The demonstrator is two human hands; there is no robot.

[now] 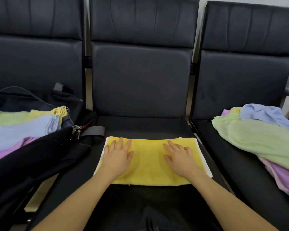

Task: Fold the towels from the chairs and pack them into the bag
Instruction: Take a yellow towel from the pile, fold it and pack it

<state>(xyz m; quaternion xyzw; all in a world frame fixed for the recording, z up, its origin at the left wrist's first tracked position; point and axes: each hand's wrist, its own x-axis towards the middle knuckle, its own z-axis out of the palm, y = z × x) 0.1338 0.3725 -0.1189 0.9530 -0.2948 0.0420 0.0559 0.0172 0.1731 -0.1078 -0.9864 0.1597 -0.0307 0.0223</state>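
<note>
Two flat, open-gripped hands, left (118,158) and right (179,160), press one yellow towel (148,162) on the middle chair (140,80).

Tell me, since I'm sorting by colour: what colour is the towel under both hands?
Yellow: the towel on the middle seat, clearest in the head view.

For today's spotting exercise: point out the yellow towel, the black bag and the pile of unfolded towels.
yellow towel (148,160): head view, bare middle between the hands.
black bag (45,152): head view, front flap.
pile of unfolded towels (257,137): head view, green towel on top.
</note>
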